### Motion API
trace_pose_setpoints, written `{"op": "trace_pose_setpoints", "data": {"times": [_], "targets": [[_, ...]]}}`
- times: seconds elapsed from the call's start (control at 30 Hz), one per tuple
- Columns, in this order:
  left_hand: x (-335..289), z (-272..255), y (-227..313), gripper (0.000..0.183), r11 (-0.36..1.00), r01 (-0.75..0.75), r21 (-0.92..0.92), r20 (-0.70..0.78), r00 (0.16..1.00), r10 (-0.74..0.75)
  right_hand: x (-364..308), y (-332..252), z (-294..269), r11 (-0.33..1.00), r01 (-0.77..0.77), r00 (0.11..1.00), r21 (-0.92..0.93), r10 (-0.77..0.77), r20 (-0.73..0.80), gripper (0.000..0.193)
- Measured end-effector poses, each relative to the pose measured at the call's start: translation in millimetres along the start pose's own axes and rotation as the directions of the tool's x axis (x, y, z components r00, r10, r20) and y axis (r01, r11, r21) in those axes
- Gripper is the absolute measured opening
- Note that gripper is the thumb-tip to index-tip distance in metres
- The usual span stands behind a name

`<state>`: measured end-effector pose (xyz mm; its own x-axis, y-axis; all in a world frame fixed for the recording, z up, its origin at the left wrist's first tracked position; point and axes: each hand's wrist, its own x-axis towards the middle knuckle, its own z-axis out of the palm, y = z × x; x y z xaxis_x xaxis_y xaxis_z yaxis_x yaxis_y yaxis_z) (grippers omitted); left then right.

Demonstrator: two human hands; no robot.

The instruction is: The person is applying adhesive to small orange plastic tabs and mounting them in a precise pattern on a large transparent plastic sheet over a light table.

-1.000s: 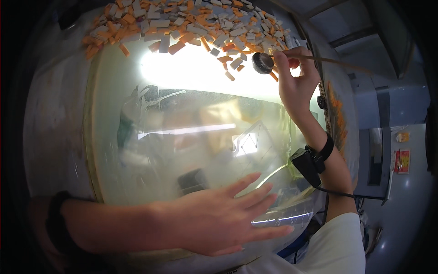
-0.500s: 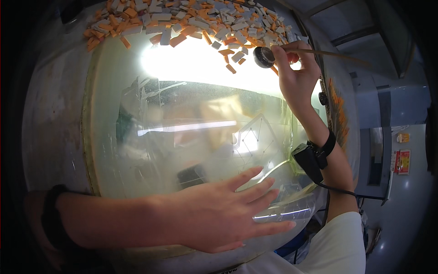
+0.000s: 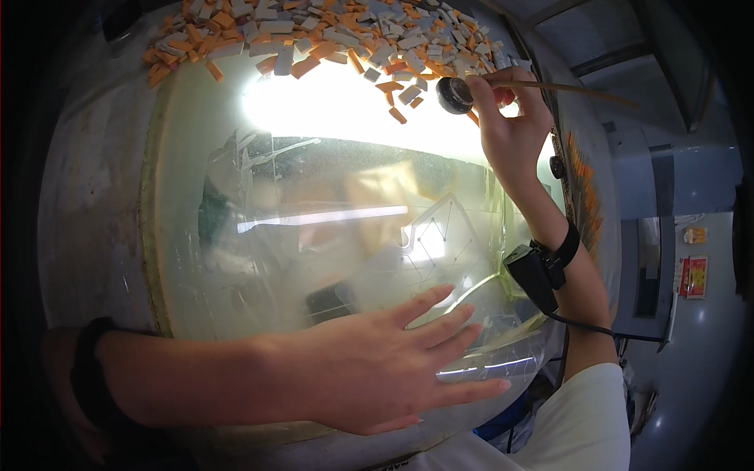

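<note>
Brown and thin, one long stick (image 3: 585, 90) is pinched between the thumb and fingers of the right hand (image 3: 510, 149), at the far right of the shiny, pale tabletop (image 3: 181, 196). One small, round black piece (image 3: 453, 96) is by the thumb tip; I cannot tell if it joins the stick. One black box (image 3: 529, 275) is strapped to the right wrist. The left hand (image 3: 377, 369) is flat, palm down, fingers spread, and hides some of the near tabletop. Farther out is one heap of small orange and white blocks (image 3: 338, 38), too many to count. A bright white glow (image 3: 338, 102) shines just in front.
</note>
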<state>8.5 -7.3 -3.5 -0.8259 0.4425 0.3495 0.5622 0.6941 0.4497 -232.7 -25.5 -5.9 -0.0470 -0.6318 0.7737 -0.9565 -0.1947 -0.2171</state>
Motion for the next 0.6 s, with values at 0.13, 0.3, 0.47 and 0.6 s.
{"op": "trace_pose_setpoints", "data": {"times": [0.13,0.3,0.47,0.6], "targets": [[1,-1,0,0.066,1.000,0.002,-0.005,0.006,1.000,-0.002,0,0,0,0.999,-0.020,1.000,0.032,0.021,-0.013,0.010],[-1,0,4,0.066,0.999,0.016,0.035,-0.010,1.000,-0.015,0,-6,-1,0.993,-0.048,0.998,0.106,0.051,-0.025,0.010],[0,6,10,0.061,0.991,0.042,0.124,-0.039,0.999,-0.037,11,-25,-12,0.900,-0.193,0.980,0.391,0.157,0.122,0.006],[2,8,12,0.055,0.977,0.070,0.201,-0.118,0.992,-0.047,17,-48,-20,0.625,-0.404,0.905,0.668,0.168,0.390,0.005]]}}
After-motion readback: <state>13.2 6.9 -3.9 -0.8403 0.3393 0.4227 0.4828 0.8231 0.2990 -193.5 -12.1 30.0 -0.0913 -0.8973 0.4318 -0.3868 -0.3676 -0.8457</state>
